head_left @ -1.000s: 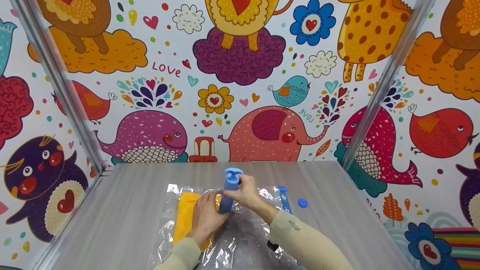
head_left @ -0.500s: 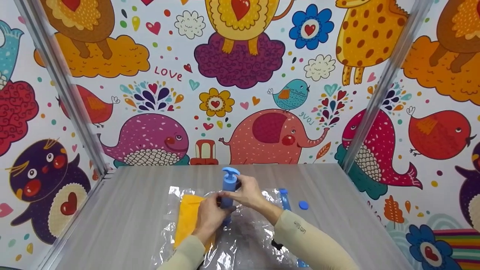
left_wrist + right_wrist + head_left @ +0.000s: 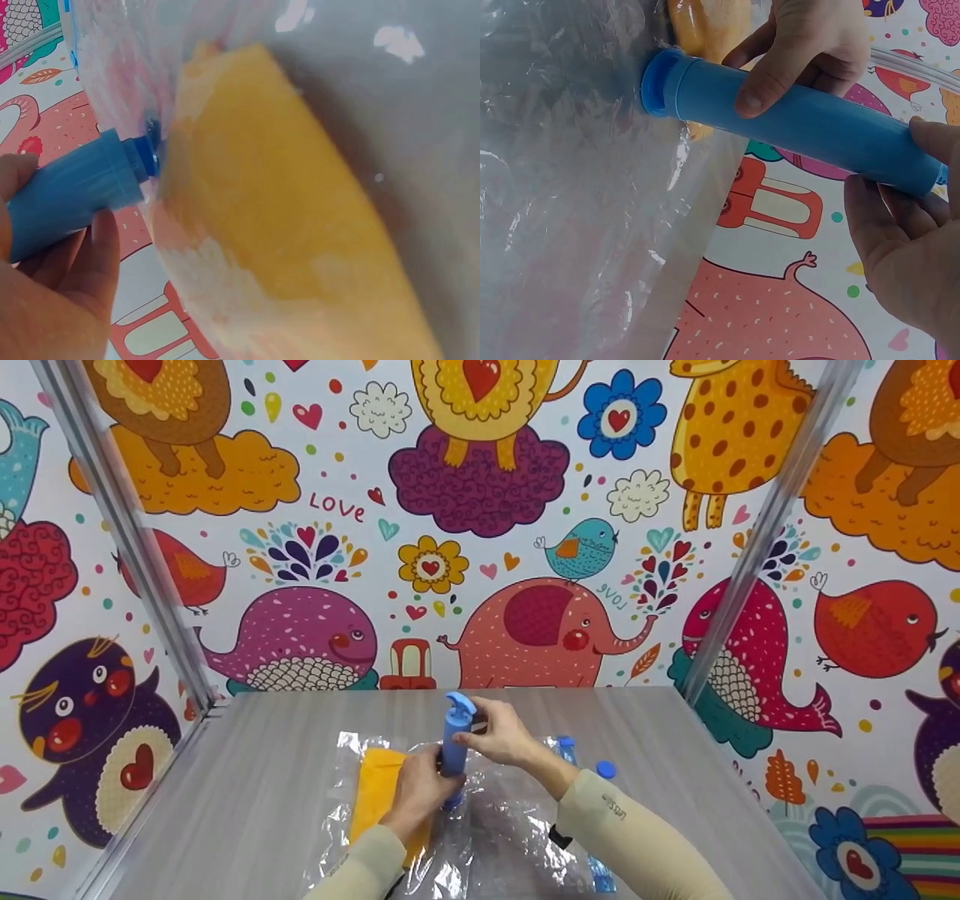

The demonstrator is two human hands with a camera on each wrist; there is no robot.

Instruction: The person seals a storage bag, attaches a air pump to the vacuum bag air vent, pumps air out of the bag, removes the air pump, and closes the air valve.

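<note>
A blue hand pump (image 3: pixel 454 739) stands nearly upright on a clear plastic vacuum bag (image 3: pixel 510 840). Its lower end meets the bag's round blue valve (image 3: pixel 654 82); whether they are fully joined I cannot tell. My left hand (image 3: pixel 421 791) grips the lower barrel, thumb and fingers on opposite sides. Higher up, just below the T-shaped handle (image 3: pixel 460 705), the fingers of my right hand (image 3: pixel 501 733) hold the barrel between thumb and fingertips. Inside the bag lies a flat yellow bundle (image 3: pixel 373 787), left of the pump. The same bundle (image 3: pixel 277 187) fills much of the left wrist view.
A small round blue cap (image 3: pixel 606 769) lies on the grey wood-look table (image 3: pixel 247 780), right of the bag. A blue strip (image 3: pixel 602 877) runs along the bag's right edge. Cartoon-patterned panels (image 3: pixel 480 555) with metal posts (image 3: pixel 731 592) enclose the table's back and sides.
The pump has gone from leaning to more upright, and its handle has turned. My right hand has shifted its hold on the upper barrel. My left hand still holds the lower part.
</note>
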